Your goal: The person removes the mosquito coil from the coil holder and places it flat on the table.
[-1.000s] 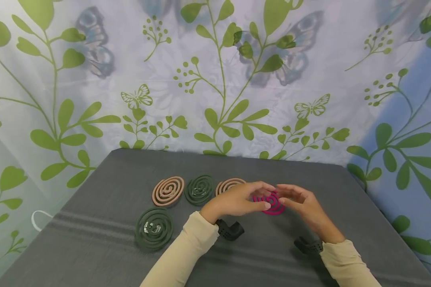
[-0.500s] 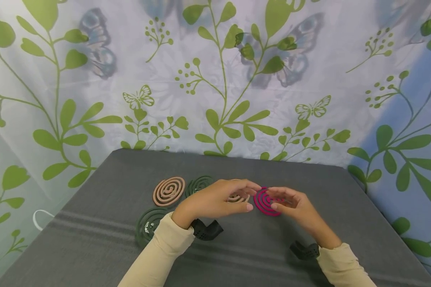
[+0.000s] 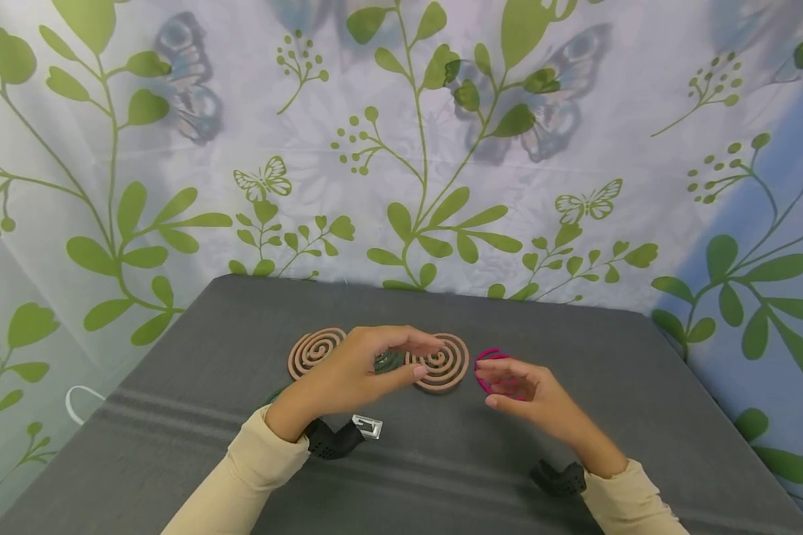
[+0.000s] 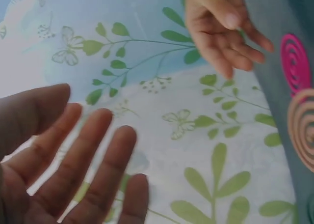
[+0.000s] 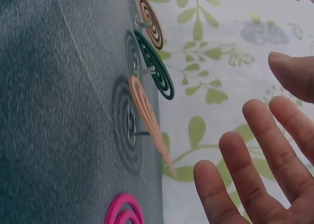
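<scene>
In the head view my left hand (image 3: 348, 375) hovers over the table with fingers relaxed, holding nothing. It partly covers a green mosquito coil (image 3: 389, 362); its fingertips overlap the edge of a tan mosquito coil (image 3: 451, 375). My right hand (image 3: 531, 390) hangs in front of a pink mosquito coil (image 3: 488, 355), also holding nothing. Another tan mosquito coil (image 3: 308, 353) lies left of my left hand. A second green coil is mostly hidden behind my left wrist. In the right wrist view the tan coil (image 5: 147, 113) stands raised on a metal stand (image 5: 131, 123), beyond my right fingers.
A small metal stand (image 3: 368, 426) without a coil shows beside the black wrist camera (image 3: 334, 440) on the left arm. The grey table (image 3: 468, 475) ends against a leaf-and-butterfly patterned curtain (image 3: 375, 148). A white loop (image 3: 80, 401) hangs past the left edge.
My left hand has moved left, away from the pink coil, uncovering the right-hand tan coil and covering the green ones. My right hand has shifted slightly left and down. A bare metal stand now shows.
</scene>
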`<move>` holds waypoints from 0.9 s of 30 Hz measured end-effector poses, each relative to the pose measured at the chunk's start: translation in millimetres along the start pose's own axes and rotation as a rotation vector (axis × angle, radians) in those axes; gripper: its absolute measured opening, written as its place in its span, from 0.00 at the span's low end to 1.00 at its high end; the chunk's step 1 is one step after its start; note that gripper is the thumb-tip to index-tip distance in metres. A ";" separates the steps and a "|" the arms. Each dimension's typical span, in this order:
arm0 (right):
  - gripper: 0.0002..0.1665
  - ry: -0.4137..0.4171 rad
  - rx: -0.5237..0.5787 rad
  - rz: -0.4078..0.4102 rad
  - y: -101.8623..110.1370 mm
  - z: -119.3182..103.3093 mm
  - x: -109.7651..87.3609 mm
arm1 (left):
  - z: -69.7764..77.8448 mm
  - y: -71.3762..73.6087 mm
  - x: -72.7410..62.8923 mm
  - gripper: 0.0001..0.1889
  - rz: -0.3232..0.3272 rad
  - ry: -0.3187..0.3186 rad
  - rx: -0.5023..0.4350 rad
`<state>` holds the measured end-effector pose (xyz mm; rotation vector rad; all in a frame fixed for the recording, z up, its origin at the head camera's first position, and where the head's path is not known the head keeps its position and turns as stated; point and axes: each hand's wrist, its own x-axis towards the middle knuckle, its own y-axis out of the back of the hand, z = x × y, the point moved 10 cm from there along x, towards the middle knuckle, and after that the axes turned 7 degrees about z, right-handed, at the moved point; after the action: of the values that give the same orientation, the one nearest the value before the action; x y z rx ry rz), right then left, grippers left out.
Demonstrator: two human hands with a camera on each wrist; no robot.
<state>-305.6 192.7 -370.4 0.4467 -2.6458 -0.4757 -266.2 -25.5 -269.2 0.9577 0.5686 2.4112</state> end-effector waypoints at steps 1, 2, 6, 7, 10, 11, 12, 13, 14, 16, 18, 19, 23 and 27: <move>0.25 0.007 -0.003 -0.009 -2.4 -0.9 0.3 | -1.6 2.6 -3.0 0.17 0.012 -0.005 0.000; 0.25 0.013 -0.005 -0.017 -4.8 -1.6 0.6 | -3.6 5.3 -6.1 0.17 0.025 -0.009 0.001; 0.25 0.034 -0.003 -0.052 -14.4 -3.0 2.0 | -10.1 17.8 -19.2 0.20 0.088 -0.035 0.030; 0.26 0.035 0.001 -0.061 -16.7 -3.0 2.3 | -12.8 20.8 -22.9 0.20 0.101 -0.040 0.041; 0.27 0.041 -0.002 -0.079 -23.5 -2.9 3.2 | -18.6 28.9 -33.5 0.21 0.127 -0.043 0.087; 0.27 0.040 -0.001 -0.084 -26.0 -2.8 3.5 | -21.6 31.2 -37.1 0.21 0.131 -0.039 0.105; 0.28 0.035 0.000 -0.089 -28.3 -2.1 3.9 | -24.7 33.2 -40.8 0.21 0.133 -0.035 0.123; 0.28 0.031 0.000 -0.094 -30.8 -1.6 4.3 | -28.0 34.9 -44.4 0.21 0.129 -0.026 0.129; 0.29 0.030 -0.002 -0.098 -33.5 -1.1 4.9 | -30.9 36.9 -47.8 0.22 0.124 -0.014 0.133; 0.30 0.033 -0.009 -0.107 -39.3 -0.4 6.0 | -38.3 40.7 -54.6 0.22 0.108 0.018 0.124; 0.30 0.037 -0.012 -0.109 -44.9 0.2 7.2 | -45.8 44.9 -61.2 0.22 0.091 0.055 0.123; 0.30 0.044 -0.015 -0.109 -47.7 -0.1 7.7 | -49.3 47.2 -64.2 0.22 0.083 0.076 0.119; 0.30 0.071 -0.016 -0.094 -58.1 -0.5 8.7 | -61.6 55.7 -75.0 0.20 0.048 0.143 0.117; 0.30 0.082 -0.018 -0.086 -68.0 0.9 8.1 | -71.1 61.3 -83.7 0.19 0.017 0.184 0.081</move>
<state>-297.1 129.4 -395.1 0.5646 -2.5498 -0.4960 -280.7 -136.1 -327.3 0.7799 0.7317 2.5245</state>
